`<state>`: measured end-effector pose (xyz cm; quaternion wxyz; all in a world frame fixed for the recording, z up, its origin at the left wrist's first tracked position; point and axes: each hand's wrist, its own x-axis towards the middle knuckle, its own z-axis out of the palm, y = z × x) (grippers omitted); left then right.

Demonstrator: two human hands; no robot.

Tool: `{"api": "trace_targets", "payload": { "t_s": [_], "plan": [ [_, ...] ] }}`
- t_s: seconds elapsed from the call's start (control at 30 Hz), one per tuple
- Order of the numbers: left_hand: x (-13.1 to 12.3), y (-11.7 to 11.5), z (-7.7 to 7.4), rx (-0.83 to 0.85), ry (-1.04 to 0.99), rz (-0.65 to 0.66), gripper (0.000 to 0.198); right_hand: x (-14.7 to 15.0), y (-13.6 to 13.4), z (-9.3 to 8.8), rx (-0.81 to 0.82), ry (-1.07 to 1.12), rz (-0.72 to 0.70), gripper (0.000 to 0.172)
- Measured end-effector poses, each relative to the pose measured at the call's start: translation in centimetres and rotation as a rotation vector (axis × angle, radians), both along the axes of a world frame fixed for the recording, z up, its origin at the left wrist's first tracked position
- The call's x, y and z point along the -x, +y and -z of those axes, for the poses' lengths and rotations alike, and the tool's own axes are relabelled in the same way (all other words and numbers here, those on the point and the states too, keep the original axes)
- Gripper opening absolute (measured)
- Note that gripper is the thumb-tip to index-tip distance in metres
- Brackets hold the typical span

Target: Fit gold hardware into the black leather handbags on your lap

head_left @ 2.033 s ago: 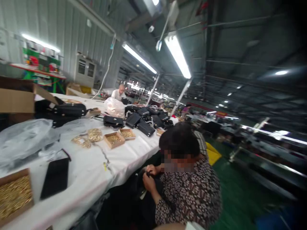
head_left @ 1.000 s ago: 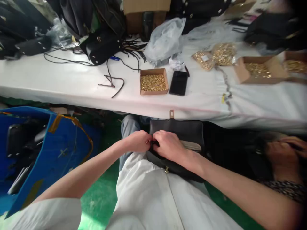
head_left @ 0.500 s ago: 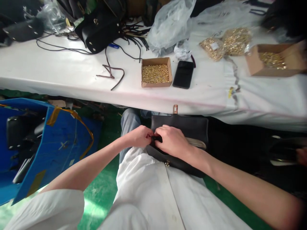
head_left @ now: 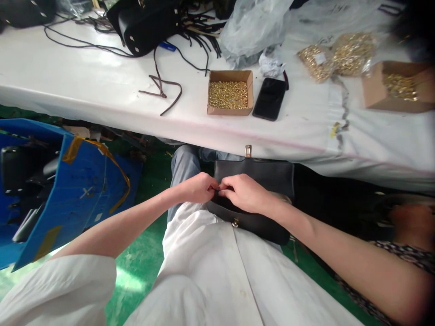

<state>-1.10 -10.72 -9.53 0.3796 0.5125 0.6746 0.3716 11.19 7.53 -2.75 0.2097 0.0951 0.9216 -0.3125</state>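
- The black bag (head_left: 254, 222) sits upright-mouthed on your lap, just in front of your white shirt (head_left: 204, 271), with its flap (head_left: 261, 172) thrown open away from you toward the table (head_left: 102, 68).
- Your left hand (head_left: 203, 188) is at the bag's left end, knuckles up and fingers curled in narrow; you cannot tell from here what is between the tips.
- Your left forearm slants in from the near left of the bag, elbow bent, the sleeve (head_left: 61, 285) ending near the elbow.
- Your right hand (head_left: 244, 194) arches over the left part of the bag's mouth, back of the hand up, thumb and forefinger reaching left with a narrow gap; their tips meet your left fingertips, and whether they pinch anything cannot be told.
- Your right forearm crosses above the bag's right end, coming from its near right.
- The metal clasp plate (head_left: 248, 151) tops the flap at the bag's far side; the turn lock (head_left: 235, 222) is on its near side.
- Beyond the bag are a cardboard box (head_left: 227, 111) of gold fittings (head_left: 228, 94) and a phone (head_left: 270, 98).
- Left of the bag, well apart, is a blue bin (head_left: 91, 190); to its right, a co-worker's hand (head_left: 413, 222) is blurred.
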Motion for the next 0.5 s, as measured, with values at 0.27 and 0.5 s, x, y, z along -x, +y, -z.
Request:
{"api": "trace_targets", "payload": {
  "t_s": [0.27, 0.5],
  "plan": [
    [-0.4, -0.4, 0.7, 0.007, -0.054, -0.033, 0.024, 0.2, -0.5, 0.9, -0.058, -0.001, 0.039, 0.01],
    [-0.5, -0.7, 1.6, 0.036, -0.095, -0.061, 0.02, 0.3, -1.8, 1.0, -0.191, -0.056, 0.012, 0.013]
  ]
}}
